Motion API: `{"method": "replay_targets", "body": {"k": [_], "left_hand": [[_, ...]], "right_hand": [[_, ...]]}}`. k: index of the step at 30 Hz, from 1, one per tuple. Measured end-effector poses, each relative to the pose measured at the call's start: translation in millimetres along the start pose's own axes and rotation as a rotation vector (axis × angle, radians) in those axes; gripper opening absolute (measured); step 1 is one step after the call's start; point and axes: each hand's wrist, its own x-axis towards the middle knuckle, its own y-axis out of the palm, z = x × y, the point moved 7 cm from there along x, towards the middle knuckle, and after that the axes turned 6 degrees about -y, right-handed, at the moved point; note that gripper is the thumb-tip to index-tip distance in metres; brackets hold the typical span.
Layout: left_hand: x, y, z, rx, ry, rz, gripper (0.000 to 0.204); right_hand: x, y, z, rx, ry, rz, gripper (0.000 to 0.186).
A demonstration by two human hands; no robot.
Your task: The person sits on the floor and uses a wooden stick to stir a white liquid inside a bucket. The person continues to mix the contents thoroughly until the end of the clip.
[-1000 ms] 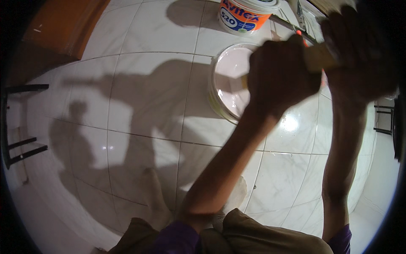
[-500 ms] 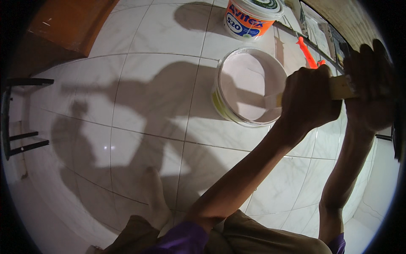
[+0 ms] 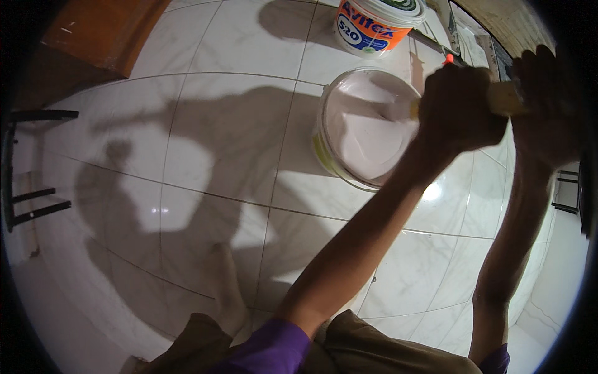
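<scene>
My left hand is closed in a fist around a pale wooden stick, which sticks out on both sides of it. The stick's left end reaches over the open paint bucket and dips into the pinkish-white paint. At the stick's other end, my right hand is dark and somewhat blurred, its fingers stretched upward, the palm against or just behind the wood. How firmly it touches cannot be made out. Behind my left fist, only the tip of an orange-red handle shows.
A lidded orange, white and blue bucket stands beyond the open one. An orange-brown wooden piece of furniture is at the far left, with black metal legs below it. White tiled floor lies underneath, crossed by my shadow.
Both hands and the stick have moved slightly away from me. The stick's dipped end has shifted toward the bucket's far side, and the paint surface has changed shape. The orange-red handle is now mostly covered.
</scene>
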Motion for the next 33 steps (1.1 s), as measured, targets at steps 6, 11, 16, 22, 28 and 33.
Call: {"method": "replay_targets", "body": {"k": [6, 11, 16, 22, 28, 33], "left_hand": [[-29, -15, -9, -0.043, -0.206, 0.125, 0.026], [-21, -50, 7, 0.126, -0.199, -0.018, 0.024], [8, -37, 10, 0.132, 0.045, -0.093, 0.022], [-7, -1, 2, -0.046, -0.092, 0.104, 0.024], [-24, -13, 1, -0.08, -0.311, 0.162, 0.02], [-8, -41, 6, 0.147, -0.172, 0.05, 0.023]], "right_hand": [[36, 61, 5, 0.115, 0.232, -0.246, 0.031], [36, 44, -28, 0.091, 0.2, -0.375, 0.032], [42, 38, -14, -0.021, 0.023, -0.417, 0.033], [24, 47, 15, -0.227, 0.201, -0.472, 0.034], [22, 47, 6, -0.273, 0.297, -0.421, 0.013], [10, 11, -31, 0.61, 0.137, 0.16, 0.054]]}}
